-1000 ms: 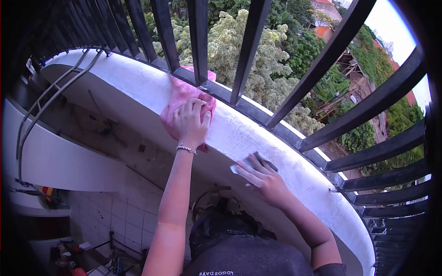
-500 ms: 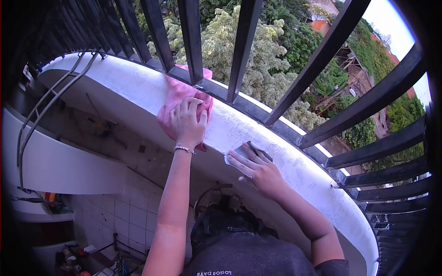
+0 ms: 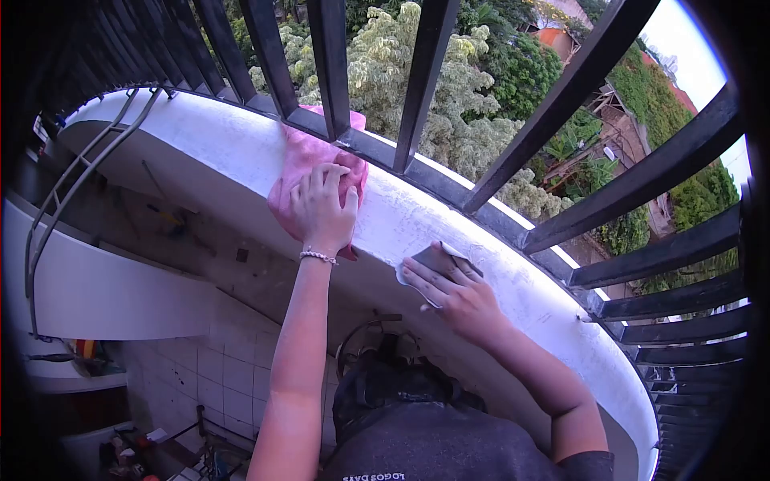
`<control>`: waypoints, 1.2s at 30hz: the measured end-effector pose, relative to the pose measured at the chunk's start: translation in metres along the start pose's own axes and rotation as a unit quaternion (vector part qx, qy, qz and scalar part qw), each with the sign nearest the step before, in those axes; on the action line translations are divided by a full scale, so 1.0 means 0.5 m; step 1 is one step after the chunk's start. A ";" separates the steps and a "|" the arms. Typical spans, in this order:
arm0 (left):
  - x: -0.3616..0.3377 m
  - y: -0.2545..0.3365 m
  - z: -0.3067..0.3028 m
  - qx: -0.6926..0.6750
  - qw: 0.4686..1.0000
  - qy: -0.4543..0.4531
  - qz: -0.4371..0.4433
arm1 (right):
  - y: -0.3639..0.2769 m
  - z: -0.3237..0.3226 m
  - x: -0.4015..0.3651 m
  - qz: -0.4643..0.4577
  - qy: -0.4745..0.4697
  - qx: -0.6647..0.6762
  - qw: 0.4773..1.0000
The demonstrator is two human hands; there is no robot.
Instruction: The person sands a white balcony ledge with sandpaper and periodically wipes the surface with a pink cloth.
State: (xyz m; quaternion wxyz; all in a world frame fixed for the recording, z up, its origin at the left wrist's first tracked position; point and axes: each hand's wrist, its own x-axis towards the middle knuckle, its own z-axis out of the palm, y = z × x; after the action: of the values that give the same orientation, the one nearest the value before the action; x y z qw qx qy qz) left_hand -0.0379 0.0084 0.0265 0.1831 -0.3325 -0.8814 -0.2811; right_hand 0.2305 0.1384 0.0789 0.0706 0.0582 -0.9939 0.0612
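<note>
My left hand [image 3: 325, 210] rests with bent fingers on a pink cloth [image 3: 290, 192], holding it against the white ledge [image 3: 385, 215]. The cloth drapes over the ledge's edge, and its far end reaches under the black railing. Farther right, my right hand [image 3: 465, 305] presses a grey sheet of sandpaper [image 3: 439, 261] onto the ledge's inner edge. Its fingers lie long across the sheet, which is bent and stands partly away from the surface. Whitish dust shows on the right fingertips. The thumb's grip on the sheet is mostly hidden.
Black railing bars [image 3: 423, 88] rise from the curved ledge, with trees [image 3: 457, 80] beyond. On the left, a metal ladder [image 3: 84, 164] leans on the ledge. Far below lie a tiled surface [image 3: 224, 373] and cluttered objects [image 3: 128, 457]. A dark-shirted torso [image 3: 441, 441] fills the bottom.
My right hand has shifted slightly right and down, and more of the sandpaper shows, now bent up at its far side. The left hand stays on the cloth.
</note>
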 end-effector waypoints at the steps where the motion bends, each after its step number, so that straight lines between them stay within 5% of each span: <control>1: -0.004 -0.001 -0.001 0.001 1.000 0.004 0.003 | 0.009 -0.009 -0.031 0.011 -0.019 -0.005 1.000; 6: 0.002 0.004 0.003 -0.005 1.000 0.007 -0.011 | 0.027 -0.054 -0.112 0.042 -0.081 -0.028 0.995; 14: 0.001 0.008 0.000 0.001 1.000 0.001 -0.017 | 0.015 -0.006 0.030 0.006 -0.045 0.030 0.999; 20: 0.008 0.005 0.003 -0.012 1.000 0.021 -0.013 | 0.018 -0.093 -0.128 0.058 -0.169 0.000 0.984; 24: 0.001 0.009 0.001 -0.018 0.999 0.013 -0.026 | 0.020 -0.077 -0.064 0.032 -0.135 0.026 0.990; 30: 0.005 -0.002 0.003 -0.010 1.000 0.012 -0.022 | -0.031 0.053 0.172 -0.028 0.038 0.044 0.998; 36: -0.001 0.000 0.005 -0.007 1.000 0.019 -0.013 | -0.035 0.022 0.086 0.054 0.020 0.064 0.996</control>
State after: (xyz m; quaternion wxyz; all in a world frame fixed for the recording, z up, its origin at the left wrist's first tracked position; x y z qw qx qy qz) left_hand -0.0376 0.0096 0.0244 0.1940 -0.3165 -0.8802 -0.2957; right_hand 0.1887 0.1152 0.0766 0.0833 0.0076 -0.9880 0.1299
